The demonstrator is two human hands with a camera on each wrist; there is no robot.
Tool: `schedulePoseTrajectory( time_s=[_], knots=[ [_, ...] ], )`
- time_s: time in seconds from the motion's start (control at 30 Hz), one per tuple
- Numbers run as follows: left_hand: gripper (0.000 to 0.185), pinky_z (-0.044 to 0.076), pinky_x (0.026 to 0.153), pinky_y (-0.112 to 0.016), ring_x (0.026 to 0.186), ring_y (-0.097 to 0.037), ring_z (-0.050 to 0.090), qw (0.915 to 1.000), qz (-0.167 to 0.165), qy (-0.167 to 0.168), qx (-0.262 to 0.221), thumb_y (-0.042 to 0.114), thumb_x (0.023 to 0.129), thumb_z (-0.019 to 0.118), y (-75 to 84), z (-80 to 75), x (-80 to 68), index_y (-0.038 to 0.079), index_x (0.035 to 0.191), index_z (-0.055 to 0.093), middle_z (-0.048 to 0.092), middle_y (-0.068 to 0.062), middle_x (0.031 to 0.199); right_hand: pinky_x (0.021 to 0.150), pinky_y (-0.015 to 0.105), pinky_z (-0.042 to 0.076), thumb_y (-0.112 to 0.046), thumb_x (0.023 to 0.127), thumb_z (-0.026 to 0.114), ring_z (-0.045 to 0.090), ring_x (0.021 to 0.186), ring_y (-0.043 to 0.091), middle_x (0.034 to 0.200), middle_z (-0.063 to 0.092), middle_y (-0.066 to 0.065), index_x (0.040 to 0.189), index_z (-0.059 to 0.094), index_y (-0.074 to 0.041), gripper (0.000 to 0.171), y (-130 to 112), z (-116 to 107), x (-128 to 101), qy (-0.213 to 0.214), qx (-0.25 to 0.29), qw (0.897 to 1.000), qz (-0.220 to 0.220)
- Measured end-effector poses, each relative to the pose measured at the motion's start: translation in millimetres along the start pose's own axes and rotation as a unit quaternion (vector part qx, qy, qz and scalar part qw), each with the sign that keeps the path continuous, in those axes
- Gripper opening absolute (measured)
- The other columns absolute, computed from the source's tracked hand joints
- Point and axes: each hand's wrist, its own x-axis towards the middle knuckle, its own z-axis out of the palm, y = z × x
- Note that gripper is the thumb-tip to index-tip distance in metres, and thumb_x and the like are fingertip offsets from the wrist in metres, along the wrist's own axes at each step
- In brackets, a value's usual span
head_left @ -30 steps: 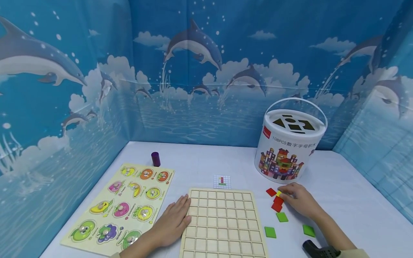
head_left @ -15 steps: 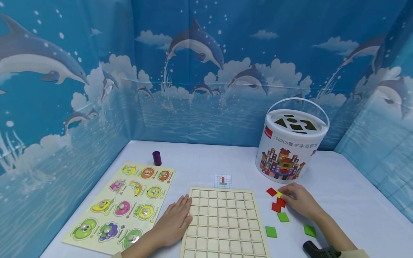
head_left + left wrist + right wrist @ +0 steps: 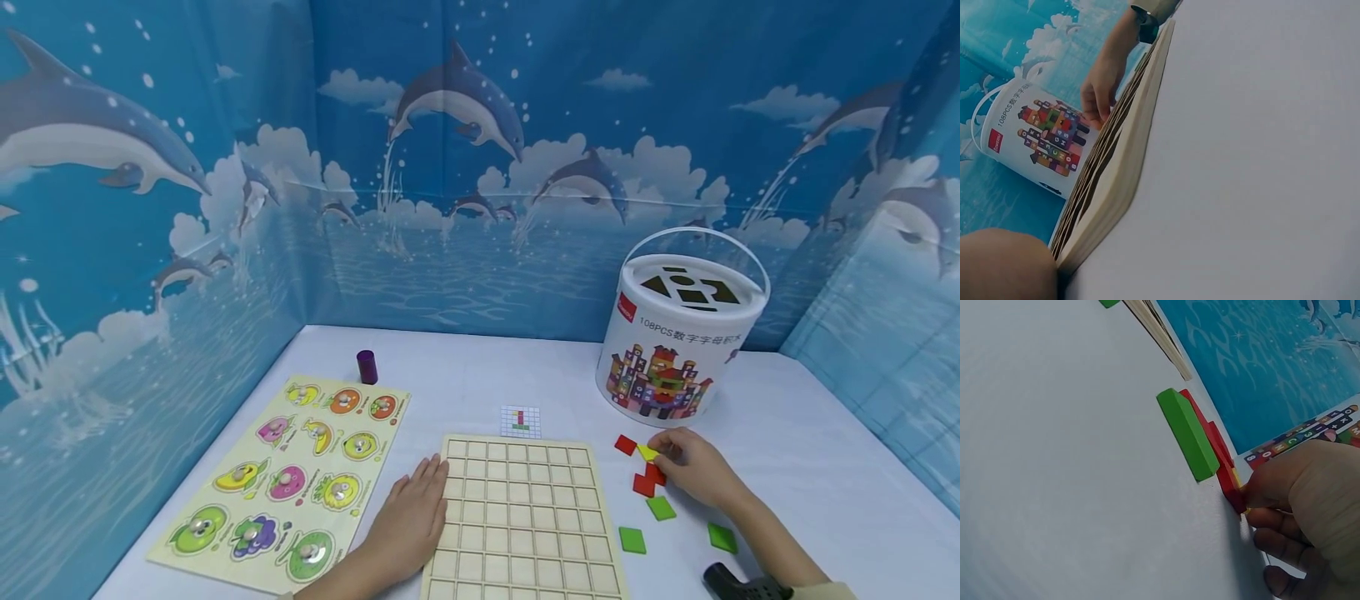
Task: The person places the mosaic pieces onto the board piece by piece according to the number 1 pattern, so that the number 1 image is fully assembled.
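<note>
My left hand [image 3: 411, 521] lies flat with straight fingers along the left edge of a wooden grid board [image 3: 521, 517]. On the right, the thumb and forefinger of my right hand [image 3: 693, 467] pinch a small yellow square tile [image 3: 646, 452]. In the right wrist view the fingertips cover most of that tile. Red tiles [image 3: 643, 485] cluster right beside it, one partly under the fingers, and another red tile [image 3: 626, 445] lies just to the left. Nearer me are green tiles [image 3: 662, 508], one of them close to the red ones.
A white lidded bucket [image 3: 660, 375] stands behind the right hand. The small pattern card [image 3: 521, 422] lies at the board's far edge. To the left is a fruit peg puzzle [image 3: 281, 483], with a purple cylinder [image 3: 367, 367] beyond it. Dolphin-print cloth [image 3: 465, 250] encloses the table.
The yellow tile has turned and shows more from under the right fingers. The farthest red tile has shifted left, and the clustered reds have slid a little. My left hand stays at the board.
</note>
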Motion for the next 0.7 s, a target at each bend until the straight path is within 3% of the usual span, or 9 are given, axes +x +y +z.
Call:
schedulePoseTrajectory(
  time_s=[0.37, 0.7],
  knots=[
    [0.047, 0.029, 0.107, -0.056, 0.139, -0.037, 0.034, 0.9998, -0.010, 0.014, -0.004, 0.017, 0.102, 0.041, 3.9, 0.5, -0.1, -0.008, 0.143, 0.042, 0.039, -0.024, 0.148, 0.078, 0.043, 0.053, -0.021, 0.086, 0.074, 0.052, 0.086, 0.024, 0.097, 0.058, 0.010, 0.104, 0.067, 0.002, 0.030, -1.6, 4.0, 1.8, 0.022, -0.001, 1.000, 0.009],
    [0.044, 0.033, 0.104, -0.057, 0.135, -0.039, 0.040, 0.9988, -0.004, 0.048, -0.012, 0.011, 0.099, 0.043, 9.0, -1.2, -0.2, -0.009, 0.138, 0.047, 0.045, -0.025, 0.144, 0.071, 0.032, 0.051, -0.016, 0.087, 0.074, 0.052, 0.080, 0.022, 0.084, 0.057, 0.005, 0.103, 0.059, -0.002, 0.026, -3.8, 6.4, 0.4, 0.027, 0.039, 0.999, 0.021]
  ],
)
